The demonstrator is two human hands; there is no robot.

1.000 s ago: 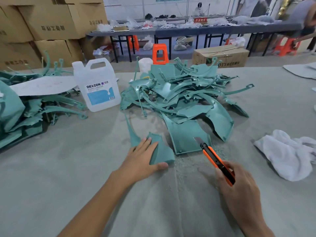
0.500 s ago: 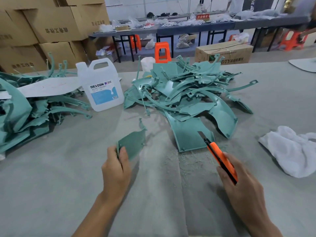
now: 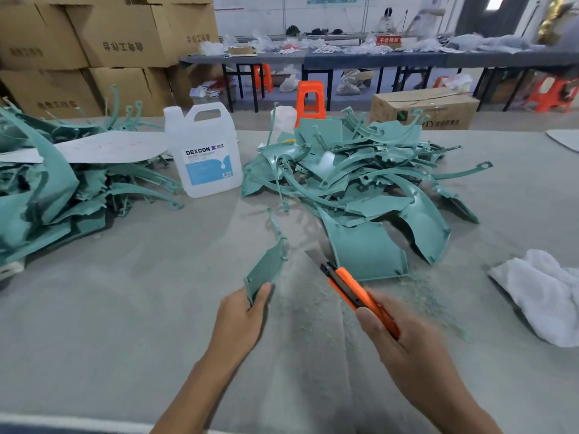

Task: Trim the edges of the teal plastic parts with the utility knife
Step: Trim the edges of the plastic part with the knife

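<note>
My left hand (image 3: pixel 242 321) grips the near end of a curved teal plastic part (image 3: pixel 266 267) and holds it tilted up off the table, its thin prong pointing away. My right hand (image 3: pixel 404 346) holds an orange utility knife (image 3: pixel 354 288) with the blade extended; the blade tip lies a short way right of the part's edge, not touching it. A big heap of teal parts (image 3: pixel 360 177) lies beyond, in the table's middle. A second heap of teal parts (image 3: pixel 53 195) is at the left.
A white DEXCON jug (image 3: pixel 203 151) stands between the heaps. A white cloth (image 3: pixel 545 292) lies at the right. Teal shavings (image 3: pixel 429 296) are scattered near the knife. A white sheet (image 3: pixel 103 148) rests on the left heap. Cardboard boxes (image 3: pixel 103 48), tables and orange stools stand behind.
My left hand lifted the teal part from flat on the table and turned it more upright. My right hand brought the knife leftward, closer to the part.
</note>
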